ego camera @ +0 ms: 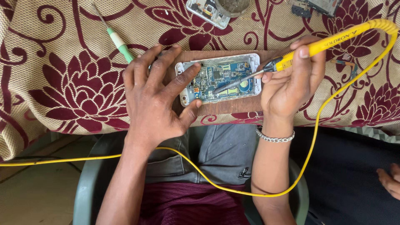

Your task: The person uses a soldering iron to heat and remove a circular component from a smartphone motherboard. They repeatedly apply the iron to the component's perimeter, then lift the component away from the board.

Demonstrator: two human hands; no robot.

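One cream cloth with maroon flowers (pixel 62 83) covers a table; one brown wooden board (pixel 225 106) on it carries one opened white phone with bare blue circuit board (pixel 218 79), seemingly light and fragile, best held by its frame. The spread left hand (pixel 156 98) pins it; the right hand (pixel 291 81) pinches one yellow-handled soldering iron (pixel 316 46), its tip over the circuit. One green screwdriver (pixel 118 41) lies nearby.

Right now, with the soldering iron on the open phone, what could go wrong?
1. The left hand presses the phone with fingers close to the iron's tip; a slip could burn them.
2. The yellow cord loops across the lap; a snag might jerk the iron in the right hand.
3. The phone sits on a small board over cloth; a dropped iron may scorch the cloth.
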